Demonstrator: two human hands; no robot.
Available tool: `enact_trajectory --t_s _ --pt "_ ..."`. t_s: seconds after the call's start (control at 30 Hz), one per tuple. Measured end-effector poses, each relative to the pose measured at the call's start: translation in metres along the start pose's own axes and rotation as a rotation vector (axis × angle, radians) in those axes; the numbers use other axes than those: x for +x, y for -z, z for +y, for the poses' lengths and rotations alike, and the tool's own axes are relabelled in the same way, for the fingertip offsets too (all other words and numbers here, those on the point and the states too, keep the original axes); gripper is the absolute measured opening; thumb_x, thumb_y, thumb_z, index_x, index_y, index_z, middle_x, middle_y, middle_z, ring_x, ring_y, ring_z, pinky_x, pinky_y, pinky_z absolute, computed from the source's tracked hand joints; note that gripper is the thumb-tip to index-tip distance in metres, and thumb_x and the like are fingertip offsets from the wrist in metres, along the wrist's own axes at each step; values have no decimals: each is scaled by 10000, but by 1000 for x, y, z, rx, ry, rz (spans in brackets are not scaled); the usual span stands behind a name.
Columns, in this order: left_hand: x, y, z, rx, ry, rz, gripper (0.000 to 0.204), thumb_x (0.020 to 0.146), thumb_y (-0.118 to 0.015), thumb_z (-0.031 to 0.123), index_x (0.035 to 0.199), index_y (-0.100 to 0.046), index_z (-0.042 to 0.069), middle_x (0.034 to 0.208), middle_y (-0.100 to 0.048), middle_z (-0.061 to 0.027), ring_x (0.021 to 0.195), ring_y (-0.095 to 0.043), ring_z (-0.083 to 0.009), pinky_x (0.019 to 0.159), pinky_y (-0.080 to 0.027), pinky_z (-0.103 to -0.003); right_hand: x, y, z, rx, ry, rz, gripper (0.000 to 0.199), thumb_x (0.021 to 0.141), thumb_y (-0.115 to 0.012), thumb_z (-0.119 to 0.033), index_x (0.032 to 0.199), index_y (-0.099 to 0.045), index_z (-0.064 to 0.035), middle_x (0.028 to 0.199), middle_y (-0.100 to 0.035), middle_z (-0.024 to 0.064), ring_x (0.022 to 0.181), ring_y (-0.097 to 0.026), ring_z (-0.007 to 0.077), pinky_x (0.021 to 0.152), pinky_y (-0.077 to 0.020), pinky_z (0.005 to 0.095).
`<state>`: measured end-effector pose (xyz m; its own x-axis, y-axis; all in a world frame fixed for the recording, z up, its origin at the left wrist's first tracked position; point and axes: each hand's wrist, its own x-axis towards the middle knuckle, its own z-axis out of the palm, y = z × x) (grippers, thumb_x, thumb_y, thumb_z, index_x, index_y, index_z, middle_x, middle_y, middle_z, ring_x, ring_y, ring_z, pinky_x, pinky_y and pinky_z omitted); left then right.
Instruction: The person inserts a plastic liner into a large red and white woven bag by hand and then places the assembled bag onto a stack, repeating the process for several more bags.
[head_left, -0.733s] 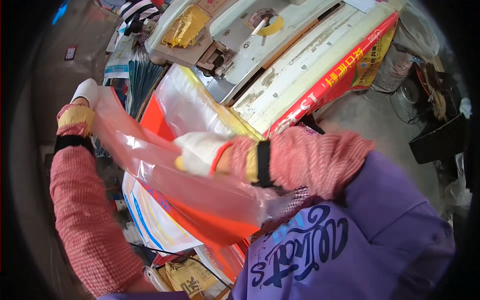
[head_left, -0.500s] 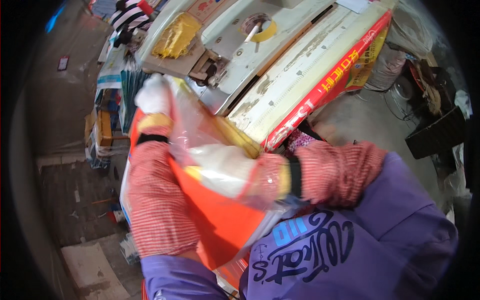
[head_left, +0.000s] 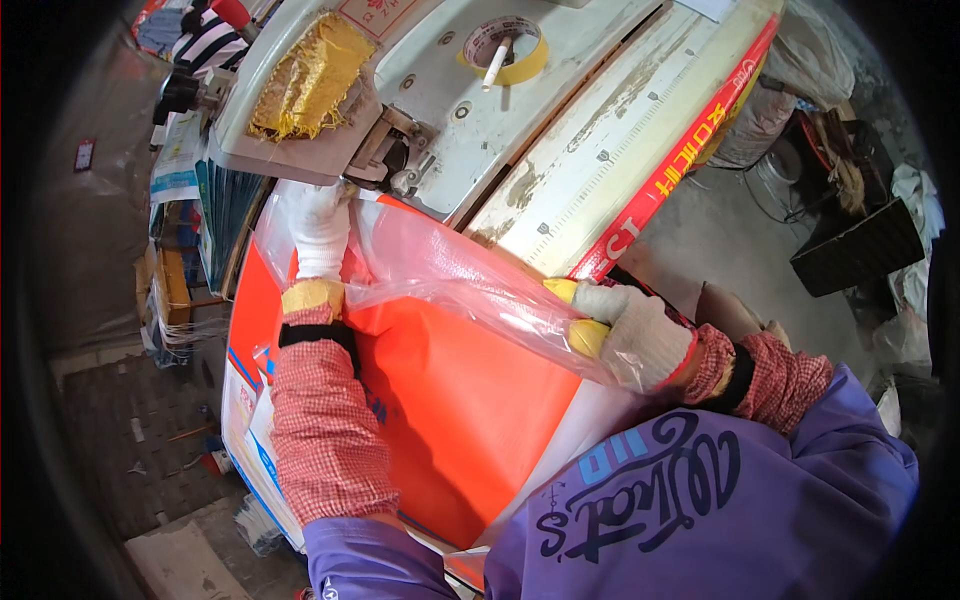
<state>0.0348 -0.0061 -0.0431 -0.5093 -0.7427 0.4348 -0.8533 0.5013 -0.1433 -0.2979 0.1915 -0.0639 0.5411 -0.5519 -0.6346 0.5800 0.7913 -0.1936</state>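
Observation:
An orange-red bag (head_left: 450,400) with a clear plastic liner (head_left: 460,275) at its mouth lies across my lap, up against a pale sewing machine (head_left: 540,50). My left hand (head_left: 320,230), in a white knit glove, is closed on the bag's upper left edge, close beside the metal foot (head_left: 400,155); its fingertips are partly hidden. At the right end of the mouth, my right hand (head_left: 640,335), gloved in white with yellow fingertip covers, pinches the liner next to the machine's ruled edge. Between my hands the liner is stretched and folded.
On the machine bed rests a roll of yellow tape (head_left: 525,65) with a white stick in it. A yellow woven scrap (head_left: 315,75) covers part of the machine head. Stacked folded bags (head_left: 215,215) stand at the left. A dark box (head_left: 855,250) sits on the floor at the right.
My right hand has moved right, from the middle of the bag's mouth to its right end, drawing the liner out. My left hand is slightly lower, and the liner lies flatter.

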Motion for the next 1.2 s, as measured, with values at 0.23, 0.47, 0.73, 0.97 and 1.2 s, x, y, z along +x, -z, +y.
enact_trajectory --t_s 0.23,0.47,0.73,0.97,1.2 --pt "16 26 18 7 -188 -74 120 752 -589 110 860 -626 74 819 -614 -117 776 -583 -318 681 -459 -377 5 29 10 -1435 898 99 234 780 -619 -297 928 -653 -119 743 -639 95 660 -618 231 597 -492 345" --pt "8 44 44 64 42 -457 180 848 -484 220 879 -623 110 816 -602 -151 742 -592 -321 641 -468 -410 -51 -45 -28 -2171 217 190 252 745 -612 -320 860 -615 -96 724 -636 119 698 -640 311 588 -502 423" --pt "63 53 -75 381 199 -246 204 796 -521 235 852 -626 70 822 -630 -185 775 -611 -369 680 -496 -452 123 -94 -27 -2217 1418 202 220 882 -418 -242 913 -594 -114 568 -520 60 508 -546 227 453 -435 361" --pt "81 130 18 392 -61 -532 162 745 -560 160 849 -623 53 835 -605 -181 776 -580 -355 711 -469 -439 159 -139 -100 -2633 759 -371 243 768 -570 -304 894 -682 -129 830 -664 68 771 -634 222 704 -499 360" --pt "83 202 217 68 -469 -390 329 672 -684 227 933 -557 71 770 -573 -128 855 -570 -288 792 -414 -406 152 -159 -113 -2402 650 -587 235 732 -615 -292 795 -678 -74 740 -634 62 662 -579 209 619 -463 359"
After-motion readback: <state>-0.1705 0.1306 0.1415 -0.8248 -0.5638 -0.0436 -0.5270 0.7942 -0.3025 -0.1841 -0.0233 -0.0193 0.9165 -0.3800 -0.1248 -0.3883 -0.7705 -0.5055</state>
